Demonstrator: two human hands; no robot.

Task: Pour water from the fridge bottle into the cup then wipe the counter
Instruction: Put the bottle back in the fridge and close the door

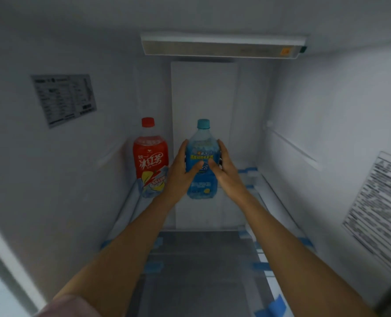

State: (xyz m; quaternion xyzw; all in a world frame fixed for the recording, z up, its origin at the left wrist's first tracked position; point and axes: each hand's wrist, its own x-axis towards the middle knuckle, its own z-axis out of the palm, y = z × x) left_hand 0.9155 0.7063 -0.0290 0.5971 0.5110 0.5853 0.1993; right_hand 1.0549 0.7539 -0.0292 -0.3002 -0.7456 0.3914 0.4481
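Fridge interior (212, 145): white walls, dim light, seen from the open front. Left wall: one printed label (64, 100), text too blurred to read. Far left on the shelf (130, 202): red bottle (150, 157), red cap, red label with white characters, upright, close to the left wall. Left hand (182, 171): bare forearm reaching in from the near left, palm against the left side of the blue bottle, fingers round its far side, thumb across the front of the label. Centre: blue bottle (202, 161), teal cap, blue label with yellow lettering, upright, just right of the red bottle and apart from it; whether its base sat on the shelf could not be told. Right hand (224, 169): bare forearm from the near right, palm against the bottle's right side, thumb on the front near the left thumb. Both hands closed on the blue bottle, clasping it between them. Ceiling: long lamp housing (223, 45), with a small orange mark at its right end. Right wall: second printed label (379, 209), unreadable. Near shelf edges: strips of blue tape (154, 266) on both sides.
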